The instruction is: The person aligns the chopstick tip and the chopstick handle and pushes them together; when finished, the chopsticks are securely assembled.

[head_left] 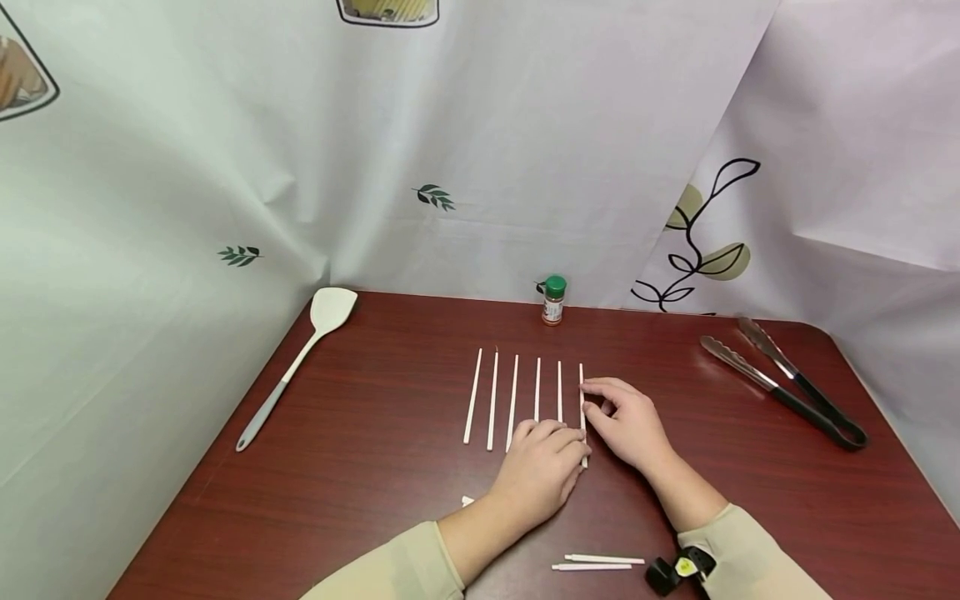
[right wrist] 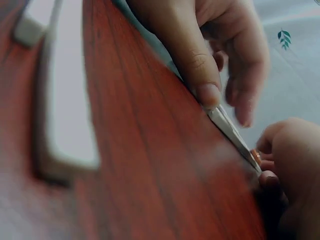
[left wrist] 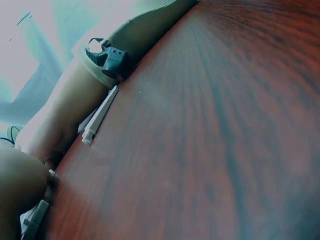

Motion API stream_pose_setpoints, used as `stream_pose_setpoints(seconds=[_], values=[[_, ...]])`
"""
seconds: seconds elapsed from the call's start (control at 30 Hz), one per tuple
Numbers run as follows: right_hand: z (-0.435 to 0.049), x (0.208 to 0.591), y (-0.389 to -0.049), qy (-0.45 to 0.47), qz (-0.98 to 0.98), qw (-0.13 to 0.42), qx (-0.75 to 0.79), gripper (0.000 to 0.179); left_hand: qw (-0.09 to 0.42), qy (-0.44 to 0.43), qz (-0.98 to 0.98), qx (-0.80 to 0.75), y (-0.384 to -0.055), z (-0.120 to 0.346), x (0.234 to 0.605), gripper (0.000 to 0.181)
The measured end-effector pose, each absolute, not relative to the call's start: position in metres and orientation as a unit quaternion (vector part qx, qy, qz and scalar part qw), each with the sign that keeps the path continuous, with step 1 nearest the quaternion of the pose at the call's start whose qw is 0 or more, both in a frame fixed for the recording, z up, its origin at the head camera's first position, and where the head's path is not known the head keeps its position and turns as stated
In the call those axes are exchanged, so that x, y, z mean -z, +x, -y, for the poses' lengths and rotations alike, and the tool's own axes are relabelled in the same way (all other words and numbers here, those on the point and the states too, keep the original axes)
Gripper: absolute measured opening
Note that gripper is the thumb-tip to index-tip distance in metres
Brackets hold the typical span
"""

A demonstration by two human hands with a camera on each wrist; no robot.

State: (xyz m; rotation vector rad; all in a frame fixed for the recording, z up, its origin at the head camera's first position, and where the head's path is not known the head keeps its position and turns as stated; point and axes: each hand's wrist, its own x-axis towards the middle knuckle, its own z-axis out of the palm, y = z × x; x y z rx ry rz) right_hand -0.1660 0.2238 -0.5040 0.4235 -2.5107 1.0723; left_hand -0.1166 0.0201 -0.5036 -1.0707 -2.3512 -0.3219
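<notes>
Several slim white sticks lie side by side on the table, upper ends away from me. Against the rightmost white stick [head_left: 582, 373] are both hands. My left hand [head_left: 543, 467] pinches its near part, fingers bent, and covers the lower ends of neighbouring sticks. Farther up, my right hand [head_left: 626, 421] touches the same stick with thumb and forefinger tips, the other fingers loosely bent. In the right wrist view the right thumb [right wrist: 207, 92] rests on this stick [right wrist: 232, 132], while the left fingers [right wrist: 270, 177] are at its other end. Left fingertips are hidden in the left wrist view.
Two loose white sticks [head_left: 600, 559] lie near the front, and another white piece [head_left: 467, 501] shows beside the left forearm. A white spatula [head_left: 300, 354] is at the left, a green-capped spice jar [head_left: 553, 302] at the back, metal tongs [head_left: 787, 383] at the right.
</notes>
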Motion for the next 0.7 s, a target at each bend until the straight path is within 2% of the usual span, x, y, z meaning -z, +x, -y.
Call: stream_pose_setpoints(seconds=[0.13, 0.37, 0.7], values=[[-0.224, 0.506, -0.165, 0.163, 0.866, 0.219, -0.418, 0.025, 0.291, -0.416, 0.851, 0.132, -0.116, -0.018, 0.500, 0.018], [-0.224, 0.507, -0.158, 0.166, 0.851, 0.222, -0.447, 0.019, 0.314, -0.441, 0.832, 0.123, -0.111, -0.015, 0.498, 0.017], [-0.226, 0.506, -0.148, 0.172, 0.827, 0.249, -0.473, 0.020, 0.305, -0.458, 0.822, 0.144, -0.103, -0.005, 0.495, 0.019]])
